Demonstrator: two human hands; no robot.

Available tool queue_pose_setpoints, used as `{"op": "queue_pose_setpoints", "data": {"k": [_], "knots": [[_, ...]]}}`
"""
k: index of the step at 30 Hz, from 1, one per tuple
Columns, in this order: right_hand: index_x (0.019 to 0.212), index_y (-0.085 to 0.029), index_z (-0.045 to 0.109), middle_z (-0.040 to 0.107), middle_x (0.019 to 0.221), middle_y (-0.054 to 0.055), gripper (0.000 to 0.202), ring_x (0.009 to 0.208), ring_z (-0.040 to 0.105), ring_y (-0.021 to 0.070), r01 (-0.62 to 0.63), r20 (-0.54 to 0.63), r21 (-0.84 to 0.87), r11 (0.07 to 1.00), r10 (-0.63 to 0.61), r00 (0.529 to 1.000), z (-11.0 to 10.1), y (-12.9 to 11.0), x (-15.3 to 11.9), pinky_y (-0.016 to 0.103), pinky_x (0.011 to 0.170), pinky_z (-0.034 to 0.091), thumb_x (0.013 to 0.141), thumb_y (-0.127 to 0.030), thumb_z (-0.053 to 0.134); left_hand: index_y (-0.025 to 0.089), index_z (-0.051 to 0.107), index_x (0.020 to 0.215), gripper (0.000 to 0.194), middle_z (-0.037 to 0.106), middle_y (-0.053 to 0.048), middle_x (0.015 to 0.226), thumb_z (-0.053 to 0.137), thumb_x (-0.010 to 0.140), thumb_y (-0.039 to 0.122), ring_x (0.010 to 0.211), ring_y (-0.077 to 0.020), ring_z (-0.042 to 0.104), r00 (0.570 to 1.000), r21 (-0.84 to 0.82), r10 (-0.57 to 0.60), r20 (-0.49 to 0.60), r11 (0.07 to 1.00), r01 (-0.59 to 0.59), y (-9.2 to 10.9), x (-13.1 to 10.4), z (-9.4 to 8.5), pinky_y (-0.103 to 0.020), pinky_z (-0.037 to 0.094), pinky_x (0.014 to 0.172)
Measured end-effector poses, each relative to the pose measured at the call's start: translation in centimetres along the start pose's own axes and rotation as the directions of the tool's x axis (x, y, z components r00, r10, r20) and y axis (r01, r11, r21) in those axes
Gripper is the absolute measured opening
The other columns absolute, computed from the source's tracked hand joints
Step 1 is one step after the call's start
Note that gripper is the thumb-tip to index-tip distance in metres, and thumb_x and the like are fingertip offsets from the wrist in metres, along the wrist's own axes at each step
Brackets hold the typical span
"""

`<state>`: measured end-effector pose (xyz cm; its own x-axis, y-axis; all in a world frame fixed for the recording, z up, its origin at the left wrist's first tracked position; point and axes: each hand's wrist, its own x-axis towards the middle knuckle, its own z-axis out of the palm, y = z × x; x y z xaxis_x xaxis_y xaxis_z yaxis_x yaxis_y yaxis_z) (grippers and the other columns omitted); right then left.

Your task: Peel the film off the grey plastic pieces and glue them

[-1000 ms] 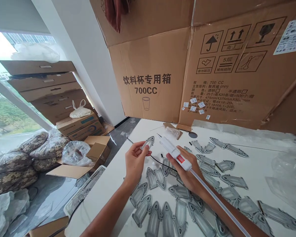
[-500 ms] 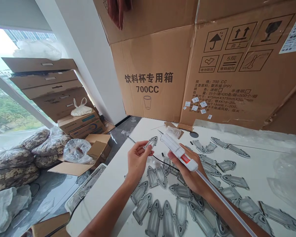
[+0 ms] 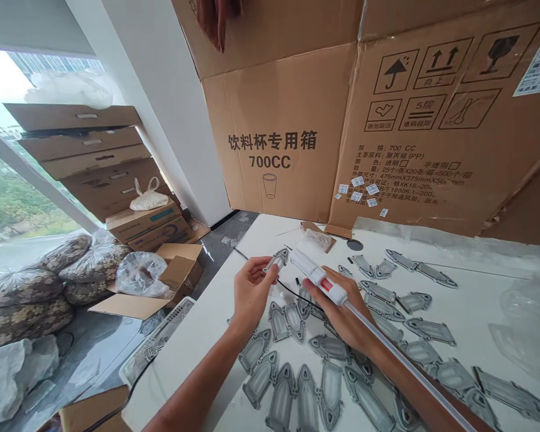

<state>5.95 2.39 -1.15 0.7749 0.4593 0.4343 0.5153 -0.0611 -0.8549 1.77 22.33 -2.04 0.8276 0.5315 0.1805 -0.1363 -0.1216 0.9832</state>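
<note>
Between thumb and fingers, my left hand (image 3: 251, 294) pinches a small grey pointed plastic piece (image 3: 278, 260) with a clear middle. A white hot glue gun (image 3: 317, 275) with a red part on its body is gripped in my right hand (image 3: 342, 309). A long translucent glue stick (image 3: 400, 360) runs out of its rear end. The gun's nozzle tip is close to the held piece; whether they touch I cannot tell. Below both hands, several similar grey pieces (image 3: 306, 396) lie spread over the white table (image 3: 180, 384).
A large cardboard box (image 3: 279, 102) stands along the table's back edge. Clear plastic wrap (image 3: 528, 324) lies at the right. A black cable (image 3: 292, 293) passes behind my hands. On the floor at left are a white basket (image 3: 130, 375), an open carton (image 3: 180, 279) and stuffed bags (image 3: 22, 288).
The glue gun has moved slightly left and tilted, bringing its nozzle closer to the held piece. My left hand has stayed nearly still.
</note>
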Motion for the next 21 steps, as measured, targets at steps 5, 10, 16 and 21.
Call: {"op": "queue_pose_setpoints", "data": {"k": [5,10,16,21], "knots": [[0.077,-0.024,0.047,0.051,0.075,-0.003,0.045,0.066,0.051,0.0208,0.017,0.033,-0.038,0.999,-0.016,0.999,0.3,0.8,-0.1,0.032,0.063,0.035,0.112,-0.05,0.058,0.016,0.074,0.104,0.033,0.076,-0.005,0.093,0.084,0.084,0.041,0.071,-0.0131,0.07,0.999,-0.022,0.037,-0.014,0.999,-0.037,0.1,0.0,0.0,-0.025,0.061,0.069],[0.079,-0.023,0.049,0.053,0.078,-0.002,0.042,0.068,0.053,0.0215,0.038,0.084,-0.078,0.996,-0.031,0.996,0.6,1.3,-0.2,0.032,0.063,0.034,0.114,-0.047,0.055,0.016,0.074,0.103,0.032,0.076,-0.006,0.094,0.083,0.084,0.041,0.073,-0.0135,0.07,0.996,-0.026,0.072,-0.044,0.997,-0.074,0.2,0.0,0.1,-0.025,0.063,0.069],[0.079,-0.023,0.049,0.053,0.078,-0.002,0.041,0.068,0.053,0.0215,0.042,0.099,-0.087,0.995,-0.033,0.995,0.6,1.4,-0.4,0.032,0.064,0.034,0.114,-0.043,0.054,0.016,0.074,0.102,0.032,0.076,-0.006,0.095,0.083,0.084,0.041,0.077,-0.0151,0.071,0.992,-0.01,0.106,-0.07,0.994,-0.107,0.3,-0.1,0.2,-0.026,0.065,0.07],[0.079,-0.023,0.048,0.052,0.078,-0.001,0.04,0.069,0.052,0.0219,0.038,0.109,-0.095,0.995,-0.027,0.994,0.6,1.3,-0.4,0.032,0.064,0.033,0.114,-0.042,0.054,0.016,0.074,0.101,0.031,0.075,-0.006,0.093,0.083,0.083,0.041,0.078,-0.0151,0.071,0.989,-0.008,0.121,-0.081,0.993,-0.122,0.2,-0.3,0.2,-0.025,0.064,0.069]]}}
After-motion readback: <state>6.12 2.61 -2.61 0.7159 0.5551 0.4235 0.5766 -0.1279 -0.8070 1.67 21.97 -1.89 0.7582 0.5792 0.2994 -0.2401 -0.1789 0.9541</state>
